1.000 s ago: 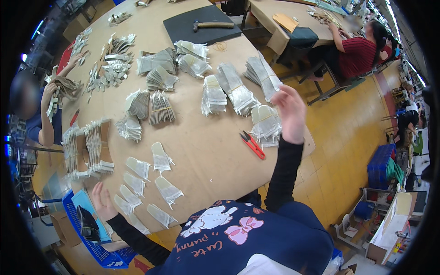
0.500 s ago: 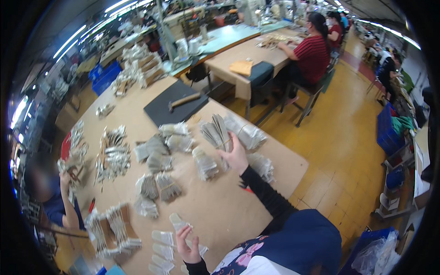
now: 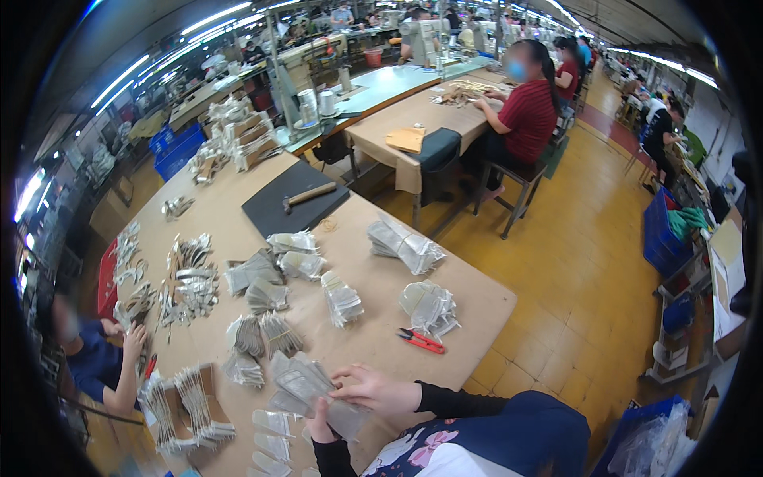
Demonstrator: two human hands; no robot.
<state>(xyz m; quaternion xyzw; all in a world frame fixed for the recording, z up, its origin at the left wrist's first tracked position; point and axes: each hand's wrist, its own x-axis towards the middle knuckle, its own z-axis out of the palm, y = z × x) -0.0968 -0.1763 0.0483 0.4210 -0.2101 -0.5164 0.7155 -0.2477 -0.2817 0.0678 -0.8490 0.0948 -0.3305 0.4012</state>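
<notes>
Low over the near edge of the table, a fanned bundle of flat grey tongue-shaped pieces [image 3: 302, 380] is between my hands. My left hand [image 3: 321, 423] grips it from below, its thumb up against the pieces. My right hand [image 3: 372, 389] lies over the bundle's right side with its fingers closed on it. Single pale pieces [image 3: 273, 445] lie in a row on the tabletop, left of my left hand. Beyond my right hand are red-handled thread snips [image 3: 421, 340] and a loose stack of pale pieces [image 3: 429, 308].
Several tied bundles [image 3: 342, 299] are spread over the brown table [image 3: 389, 310]. A hammer [image 3: 310, 195] rests on a black mat [image 3: 274, 208]. At the left, a co-worker [image 3: 99, 358] handles pieces beside upright stacks [image 3: 191, 405]. Another person [image 3: 528, 103] sits at the table beyond.
My right hand has brought the bundle from the table's far right side back to my left hand. My left hand, open over the row before, now grips the bundle.
</notes>
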